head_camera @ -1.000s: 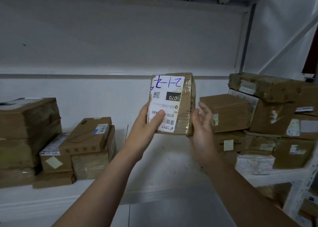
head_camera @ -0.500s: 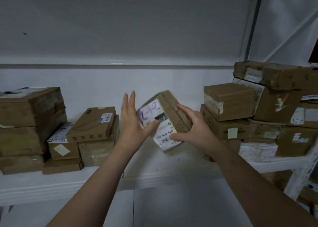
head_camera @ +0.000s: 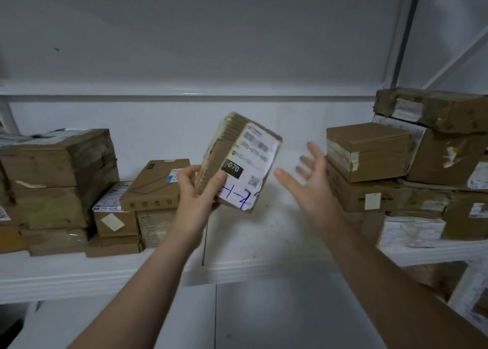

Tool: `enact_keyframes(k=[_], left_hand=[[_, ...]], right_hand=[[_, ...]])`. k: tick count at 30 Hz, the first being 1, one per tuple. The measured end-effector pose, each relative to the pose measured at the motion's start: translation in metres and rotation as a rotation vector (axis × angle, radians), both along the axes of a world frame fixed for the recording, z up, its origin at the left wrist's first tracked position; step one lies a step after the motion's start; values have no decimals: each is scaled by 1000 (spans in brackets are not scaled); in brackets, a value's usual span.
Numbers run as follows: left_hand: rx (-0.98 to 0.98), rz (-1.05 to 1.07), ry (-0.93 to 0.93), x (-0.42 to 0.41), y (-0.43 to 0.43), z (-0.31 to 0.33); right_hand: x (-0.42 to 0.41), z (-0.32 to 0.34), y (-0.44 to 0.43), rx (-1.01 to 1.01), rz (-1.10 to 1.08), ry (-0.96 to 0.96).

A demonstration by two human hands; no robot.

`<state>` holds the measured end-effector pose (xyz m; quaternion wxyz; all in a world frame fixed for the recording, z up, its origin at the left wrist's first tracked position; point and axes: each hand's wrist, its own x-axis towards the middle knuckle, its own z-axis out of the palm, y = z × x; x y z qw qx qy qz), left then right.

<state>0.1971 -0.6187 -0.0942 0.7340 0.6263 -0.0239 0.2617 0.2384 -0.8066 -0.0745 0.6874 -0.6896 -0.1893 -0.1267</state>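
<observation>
The parcel [head_camera: 237, 161] has turned over and passed from the right hand [head_camera: 309, 182] to the left hand [head_camera: 196, 195] since half a second ago.
The left hand grasps the parcel at its lower left corner, thumb on the white label [head_camera: 248, 169], fingers behind; the parcel hangs tilted in the air above the bare middle of the white shelf [head_camera: 277, 232], touching nothing else. The right hand is released, palm up and fingers spread, just to the right of the parcel and clear of it. The shelf surface is scuffed and grey-marked, with stacked brown boxes [head_camera: 58, 169] at its left end and a taller pile of boxes [head_camera: 367, 150] at its right. Behind runs a plain pale wall [head_camera: 211, 44], with a white metal post [head_camera: 404, 31] at the right.
</observation>
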Motion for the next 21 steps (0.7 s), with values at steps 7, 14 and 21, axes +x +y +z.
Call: enact_keyframes(k=[7, 14, 21], left_hand=[[-225, 8, 158, -14, -25, -30], [-202, 85, 171, -29, -28, -27], [136, 152, 154, -61, -21, -38]], right_hand=[[-13, -39, 37, 184, 326, 36], [-16, -32, 34, 127, 393, -10], [-29, -37, 42, 258, 141, 59]])
